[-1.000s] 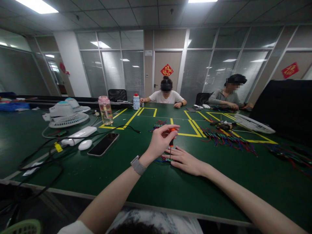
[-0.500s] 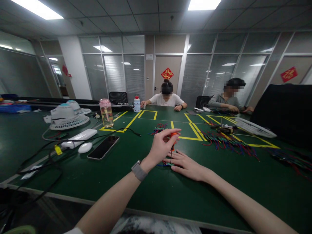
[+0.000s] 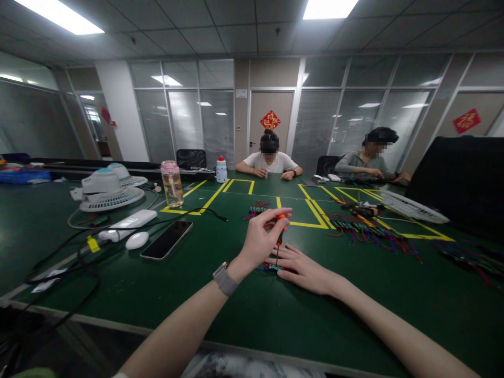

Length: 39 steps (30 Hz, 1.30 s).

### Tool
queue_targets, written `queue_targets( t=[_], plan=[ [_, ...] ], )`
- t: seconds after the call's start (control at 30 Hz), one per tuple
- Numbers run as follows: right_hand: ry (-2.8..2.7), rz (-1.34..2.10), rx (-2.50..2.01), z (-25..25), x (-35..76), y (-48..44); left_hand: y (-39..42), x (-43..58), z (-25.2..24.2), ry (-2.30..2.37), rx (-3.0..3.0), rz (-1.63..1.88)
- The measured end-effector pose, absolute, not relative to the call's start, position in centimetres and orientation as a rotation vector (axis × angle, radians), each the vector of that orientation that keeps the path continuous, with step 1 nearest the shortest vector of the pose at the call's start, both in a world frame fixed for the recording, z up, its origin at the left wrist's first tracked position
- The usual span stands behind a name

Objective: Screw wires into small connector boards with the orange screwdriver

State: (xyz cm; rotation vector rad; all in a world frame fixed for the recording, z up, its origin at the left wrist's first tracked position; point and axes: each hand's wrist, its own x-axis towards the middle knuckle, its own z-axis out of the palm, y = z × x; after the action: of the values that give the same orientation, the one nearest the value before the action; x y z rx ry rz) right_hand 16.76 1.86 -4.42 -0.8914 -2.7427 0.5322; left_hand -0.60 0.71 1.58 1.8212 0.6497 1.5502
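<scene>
My left hand [image 3: 260, 236], with a grey-strapped watch at its wrist, is closed around the orange and black handle of a screwdriver [image 3: 281, 236]. The screwdriver stands upright, its shaft pointing down at a small green circuit board [image 3: 271, 268] with red and blue wires. Flat on the table beside the board lies my right hand [image 3: 301, 266], fingers stretched out and thumb at the board's edge. My fingers partly hide the board and its wires. Beyond my hands is a small bunch of similar wired boards [image 3: 258, 209].
On the green table [image 3: 157, 294] lie a phone [image 3: 167, 240], a white mouse [image 3: 137, 240], black cables, a bottle [image 3: 172, 184] and fans [image 3: 112, 191] to the left. Rows of wired boards [image 3: 374, 231] and a keyboard [image 3: 413, 206] lie right. Two people [image 3: 271, 163] sit opposite.
Both my hands and the screwdriver hold nearly the same position. The person opposite has brought one hand inward along the table, towards the middle of their body.
</scene>
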Motion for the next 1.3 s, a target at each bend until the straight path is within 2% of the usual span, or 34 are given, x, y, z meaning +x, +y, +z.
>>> queue_targets(
  t=[0.2,0.43,0.67,0.87,1.13,1.3],
  plan=[
    [-2.745,0.532,-0.889,-4.6,16.8,2.0,0.7,-0.7,1.3,0.752,1.909,1.651],
    [-2.747,0.529,-0.884,-4.5,16.7,2.0,0.6,-0.3,1.2,0.615,1.819,1.541],
    [-2.752,0.541,-0.911,-4.3,16.7,1.9,0.7,-0.6,1.1,0.777,1.914,1.683],
    [-2.767,0.531,-0.904,-4.3,16.7,1.9,0.8,-0.5,1.3,0.628,1.805,1.574],
    [-2.744,0.559,-0.884,-3.7,16.5,1.5,0.6,-0.6,1.1,0.781,1.924,1.685],
    [-2.752,0.562,-0.906,-3.6,16.5,1.4,0.8,-0.6,1.1,0.682,1.820,1.600]
  ],
)
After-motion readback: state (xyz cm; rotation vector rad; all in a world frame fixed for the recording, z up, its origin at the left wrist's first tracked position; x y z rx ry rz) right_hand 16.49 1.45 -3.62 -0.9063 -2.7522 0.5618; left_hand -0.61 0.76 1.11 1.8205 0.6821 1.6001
